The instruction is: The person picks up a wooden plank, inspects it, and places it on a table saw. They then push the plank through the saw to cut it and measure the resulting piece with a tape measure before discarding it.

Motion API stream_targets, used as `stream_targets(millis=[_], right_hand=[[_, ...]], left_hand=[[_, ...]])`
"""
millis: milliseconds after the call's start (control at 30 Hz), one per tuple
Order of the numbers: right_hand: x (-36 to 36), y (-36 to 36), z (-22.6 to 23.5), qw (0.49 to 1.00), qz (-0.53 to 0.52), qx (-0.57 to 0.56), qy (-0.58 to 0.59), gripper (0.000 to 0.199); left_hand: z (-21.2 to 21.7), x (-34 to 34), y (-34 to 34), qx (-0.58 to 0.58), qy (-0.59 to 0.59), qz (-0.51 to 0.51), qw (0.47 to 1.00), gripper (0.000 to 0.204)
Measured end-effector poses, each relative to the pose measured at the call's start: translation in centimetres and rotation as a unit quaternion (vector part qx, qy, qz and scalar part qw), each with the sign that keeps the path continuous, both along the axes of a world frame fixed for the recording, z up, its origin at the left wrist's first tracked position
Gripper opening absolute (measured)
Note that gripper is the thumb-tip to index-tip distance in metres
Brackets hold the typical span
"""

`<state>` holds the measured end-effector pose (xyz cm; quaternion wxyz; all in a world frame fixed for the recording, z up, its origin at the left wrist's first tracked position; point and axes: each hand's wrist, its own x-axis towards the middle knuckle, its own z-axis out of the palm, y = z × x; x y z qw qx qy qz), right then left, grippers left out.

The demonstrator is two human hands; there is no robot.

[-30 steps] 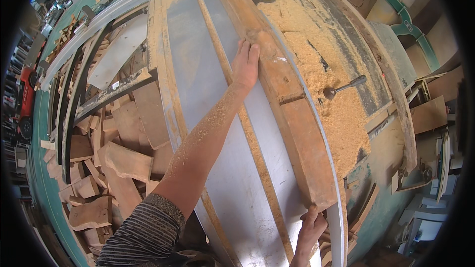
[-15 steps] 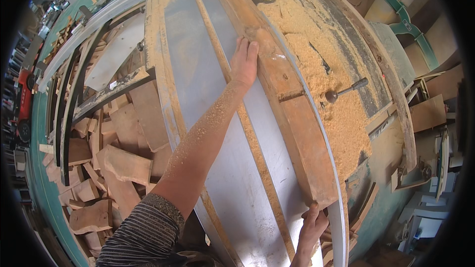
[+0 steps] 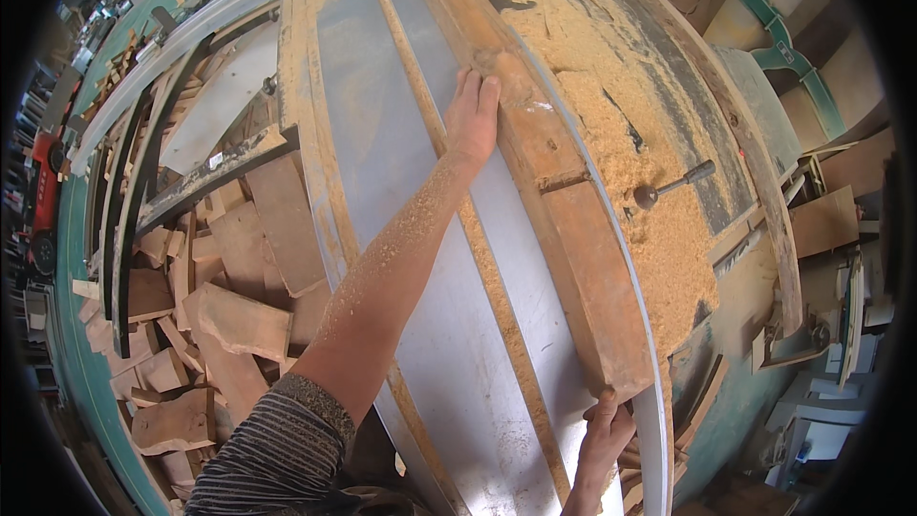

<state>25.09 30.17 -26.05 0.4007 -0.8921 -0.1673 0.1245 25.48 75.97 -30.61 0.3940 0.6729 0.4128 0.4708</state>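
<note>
A long, thick wooden beam (image 3: 597,296) lies lengthwise on a grey metal sliding table (image 3: 430,392), with a cross notch partway along its top. My left hand (image 3: 472,119) presses its bunched fingers and thumb against the beam's left side, near the middle. Sawdust clings to that forearm. At the near end of the beam, my right hand (image 3: 602,438) is closed against the end face, thumb up at the corner. Its other fingers are partly hidden under the end.
Thick sawdust (image 3: 659,272) covers the fixed table right of the beam, around a dark ball-ended lever (image 3: 673,183). A bark-edged board (image 3: 755,143) runs along the far right. At left, a dark metal frame (image 3: 215,177) stands over piled wood offcuts (image 3: 244,320).
The beam and both hands have moved slightly forward relative to the sawdust and lever. Both hands keep their places on the beam.
</note>
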Motion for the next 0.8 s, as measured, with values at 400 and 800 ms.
stream_targets(millis=[400, 800], right_hand=[[0.0, 1.6, 0.9, 1.000, 0.001, -0.003, 0.008, 0.073], [0.0, 3.1, 1.5, 1.000, -0.004, -0.011, 0.026, 0.071]], left_hand=[[-0.7, 0.0, 1.4, 0.018, 0.013, -0.003, 1.000, 0.044], [-0.6, 0.1, 2.5, 0.004, 0.012, 0.006, 1.000, 0.045]])
